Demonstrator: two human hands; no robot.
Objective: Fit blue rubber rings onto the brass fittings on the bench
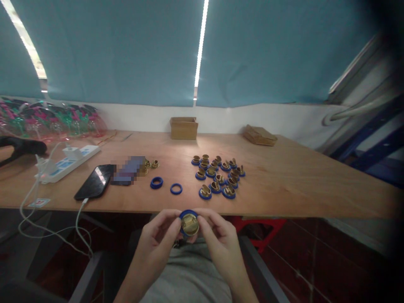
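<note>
Both hands meet over my lap, just below the table's front edge. My left hand and my right hand pinch one brass fitting with a blue ring between their fingertips, its round face turned towards me. On the wooden table, two loose blue rings lie in front of me. Several brass fittings with blue rings on them stand grouped to the right of those. A few bare brass fittings lie further left.
A black phone on a white cable lies at the left, beside a white power strip. A small cardboard box and a flat brown packet sit at the back. Plastic bags lie far left. A red stool stands under the table.
</note>
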